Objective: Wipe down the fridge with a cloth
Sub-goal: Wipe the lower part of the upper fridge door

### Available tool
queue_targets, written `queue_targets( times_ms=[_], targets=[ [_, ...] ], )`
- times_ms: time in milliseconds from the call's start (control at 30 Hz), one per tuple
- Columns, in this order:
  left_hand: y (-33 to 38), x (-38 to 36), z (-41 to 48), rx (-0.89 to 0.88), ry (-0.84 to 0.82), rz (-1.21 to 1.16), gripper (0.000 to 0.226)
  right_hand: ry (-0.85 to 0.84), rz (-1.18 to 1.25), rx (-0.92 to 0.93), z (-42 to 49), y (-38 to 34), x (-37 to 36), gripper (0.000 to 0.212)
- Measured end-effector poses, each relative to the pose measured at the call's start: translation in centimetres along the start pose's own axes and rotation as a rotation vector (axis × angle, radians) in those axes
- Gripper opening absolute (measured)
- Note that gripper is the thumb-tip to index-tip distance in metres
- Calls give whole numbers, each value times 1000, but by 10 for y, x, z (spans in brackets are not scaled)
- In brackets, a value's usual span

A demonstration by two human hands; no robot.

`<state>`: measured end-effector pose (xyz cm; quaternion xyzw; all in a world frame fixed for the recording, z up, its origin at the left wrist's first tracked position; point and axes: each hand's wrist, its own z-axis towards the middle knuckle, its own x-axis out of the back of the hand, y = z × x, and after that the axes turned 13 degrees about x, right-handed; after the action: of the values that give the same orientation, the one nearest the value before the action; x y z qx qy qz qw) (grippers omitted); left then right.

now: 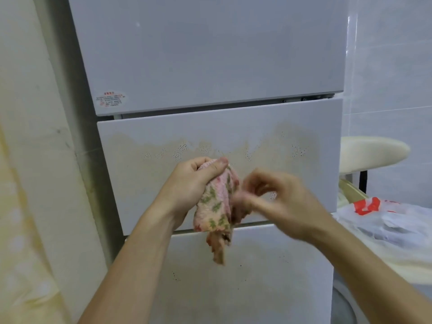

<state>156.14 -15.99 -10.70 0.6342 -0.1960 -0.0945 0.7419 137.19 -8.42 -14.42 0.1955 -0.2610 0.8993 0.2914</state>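
A white three-door fridge (210, 66) fills the middle of the view. Its middle door (292, 127) carries a wide yellowish stain with dark specks. My left hand (187, 183) grips the top of a pink cloth (215, 206) with green and red marks, which hangs bunched in front of the middle door. My right hand (275, 197) is blurred, and its curled fingers pinch the cloth's right edge. The cloth's lower end dangles over the bottom door (268, 277), which also shows dark specks.
A cream wall (28, 160) stands to the left of the fridge. On the right are a white tiled wall (392, 66), a cream stool seat (374, 150), and a plastic bag (383, 218) with red print on a covered surface.
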Motion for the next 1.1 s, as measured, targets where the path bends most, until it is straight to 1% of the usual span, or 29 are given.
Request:
queue_targets(
  times_ms=[33,67,100,133,200,233,267,300,367,433,500,533,600,667,700,733,767,833,900,933,967,1033,1067,1100],
  targets=[
    [-1,-2,2,12,12,-37,34,-115,64,-13,-6,-4,-6,44],
    [-1,-3,3,20,24,-67,33,-208,49,-12,-11,-5,-13,55],
    [-2,-4,4,28,32,-90,32,-248,-4,7,-17,-3,-20,62],
    [-2,-5,4,35,36,-104,29,-223,-54,39,-22,-1,-27,60],
    [-3,-6,4,52,55,-108,25,-93,-25,62,-26,3,-36,31],
    [-5,-6,4,60,75,-96,23,-46,64,23,-27,4,-35,16],
    [-7,-5,5,63,101,-72,23,-24,184,-47,-27,3,-32,7],
    [-9,-4,6,64,123,-45,24,-10,312,-119,-26,2,-27,5],
    [-11,-3,6,75,143,-3,27,1,493,-217,-24,2,-16,15],
    [-13,-4,6,90,147,29,27,-45,634,-283,-22,0,-11,20],
    [-15,-5,6,90,131,76,23,-63,748,-340,-19,-3,-9,31],
    [-15,-6,5,78,103,111,25,-42,779,-378,-18,-5,-7,37],
    [-14,-9,2,28,6,202,43,29,819,-454,-13,-5,-3,51],
    [-10,-13,-6,-10,-146,247,60,68,814,-495,-8,-4,1,47],
    [-8,-17,-10,-25,-236,259,61,77,810,-495,-5,-5,2,47],
    [-7,-22,-13,-51,-309,286,56,99,816,-506,-3,-6,3,51],
    [-6,-27,-14,-83,-342,330,48,133,834,-524,-1,-8,3,57],
    [-8,-30,-10,-128,-291,361,29,169,876,-563,1,-8,10,65],
    [-12,-25,-3,-165,-213,354,16,108,868,-579,1,-4,20,61],
    [-14,-22,0,-158,-189,342,17,51,829,-571,1,-3,25,57],
    [-15,-20,1,-136,-173,322,18,11,769,-564,0,1,29,50],
    [-15,-18,2,-90,-150,270,19,7,604,-560,0,5,35,29],
    [-15,-20,1,-77,-131,250,20,4,466,-528,1,4,37,22],
    [-15,-22,1,-76,-105,252,19,-13,293,-479,2,3,39,22]
  ],
)
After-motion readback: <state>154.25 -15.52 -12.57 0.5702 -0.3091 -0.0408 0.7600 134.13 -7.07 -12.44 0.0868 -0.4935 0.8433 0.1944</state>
